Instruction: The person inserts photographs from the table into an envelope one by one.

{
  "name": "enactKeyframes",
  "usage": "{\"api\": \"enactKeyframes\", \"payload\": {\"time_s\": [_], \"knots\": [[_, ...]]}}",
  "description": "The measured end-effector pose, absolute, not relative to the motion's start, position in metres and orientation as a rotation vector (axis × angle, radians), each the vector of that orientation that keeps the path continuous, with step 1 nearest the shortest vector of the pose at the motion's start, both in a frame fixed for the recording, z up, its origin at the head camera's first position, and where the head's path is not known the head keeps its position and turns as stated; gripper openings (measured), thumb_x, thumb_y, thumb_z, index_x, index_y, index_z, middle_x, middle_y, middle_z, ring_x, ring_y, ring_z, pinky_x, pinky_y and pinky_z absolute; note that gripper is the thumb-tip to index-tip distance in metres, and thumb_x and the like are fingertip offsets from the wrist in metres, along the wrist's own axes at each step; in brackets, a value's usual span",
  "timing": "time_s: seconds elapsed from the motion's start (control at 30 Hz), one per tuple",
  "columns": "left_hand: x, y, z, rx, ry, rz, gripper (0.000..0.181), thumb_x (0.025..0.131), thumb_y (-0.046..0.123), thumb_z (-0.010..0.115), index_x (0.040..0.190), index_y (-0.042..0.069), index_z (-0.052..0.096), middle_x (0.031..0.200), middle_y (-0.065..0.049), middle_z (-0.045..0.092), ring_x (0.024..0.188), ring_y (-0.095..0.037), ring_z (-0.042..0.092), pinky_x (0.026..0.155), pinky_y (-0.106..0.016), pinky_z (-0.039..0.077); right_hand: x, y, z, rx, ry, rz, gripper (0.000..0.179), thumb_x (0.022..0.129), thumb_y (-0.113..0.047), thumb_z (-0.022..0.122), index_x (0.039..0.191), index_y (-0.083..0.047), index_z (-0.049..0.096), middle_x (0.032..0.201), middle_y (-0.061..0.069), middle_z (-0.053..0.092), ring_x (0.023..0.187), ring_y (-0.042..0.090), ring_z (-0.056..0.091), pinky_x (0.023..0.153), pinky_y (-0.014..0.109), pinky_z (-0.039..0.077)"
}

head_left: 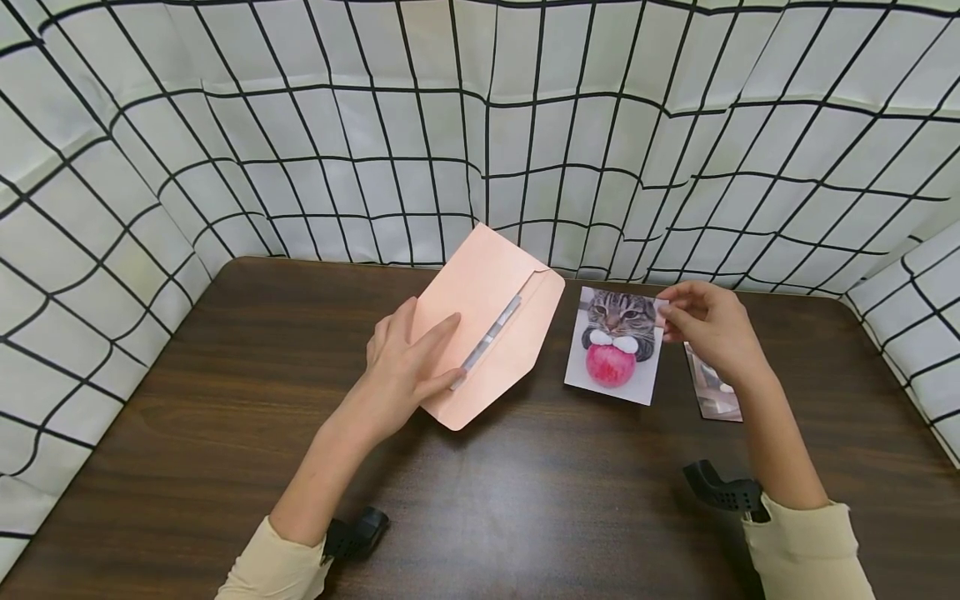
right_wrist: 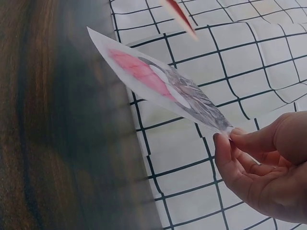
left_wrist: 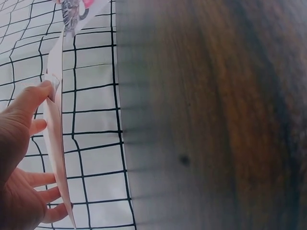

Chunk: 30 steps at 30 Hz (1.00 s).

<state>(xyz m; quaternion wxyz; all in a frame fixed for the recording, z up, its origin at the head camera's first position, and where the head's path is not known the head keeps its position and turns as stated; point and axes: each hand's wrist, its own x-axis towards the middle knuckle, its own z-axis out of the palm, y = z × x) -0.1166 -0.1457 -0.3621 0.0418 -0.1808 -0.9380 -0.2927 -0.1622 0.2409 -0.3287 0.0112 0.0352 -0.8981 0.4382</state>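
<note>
My left hand point(head_left: 401, 362) holds a pale pink envelope point(head_left: 517, 283) tilted above the table, its thumb near the flap side and some fingers at the far edge. A narrow silvery-grey strip point(head_left: 491, 337) shows along the envelope's slit. Edge-on in the left wrist view, the envelope point(left_wrist: 56, 139) has the thumb and fingers touching it. To the right, my right hand point(head_left: 708, 325) pinches the upper right corner of a square cat photo point(head_left: 618, 346) with a pink ball shape. The right wrist view shows this photo point(right_wrist: 158, 81) raised, between thumb and fingertips.
Another photo card point(head_left: 712, 387) lies on the dark brown wooden table point(head_left: 510, 517), partly hidden beneath the right forearm. White cloth with a black grid point(head_left: 420, 125) surrounds the table's back and sides. Black wrist devices point(head_left: 356, 533) sit at both cuffs.
</note>
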Motion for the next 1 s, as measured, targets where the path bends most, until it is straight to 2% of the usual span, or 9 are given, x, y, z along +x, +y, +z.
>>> {"api": "enactKeyframes", "payload": {"time_s": [1.0], "knots": [[-0.117,-0.139,-0.368,-0.577,-2.861,-0.877,0.061,0.098,0.028,0.078,0.154,0.015,0.056,0.167,-0.030,0.017,0.148,-0.053,0.020,0.120,-0.070,0.017,-0.152,0.235,-0.311,0.105,-2.791,1.475,0.028,0.108,-0.006,0.059,0.129,0.012,0.059,0.113,0.026,0.067,0.074,0.006,0.069,0.070,0.018,0.059]]}}
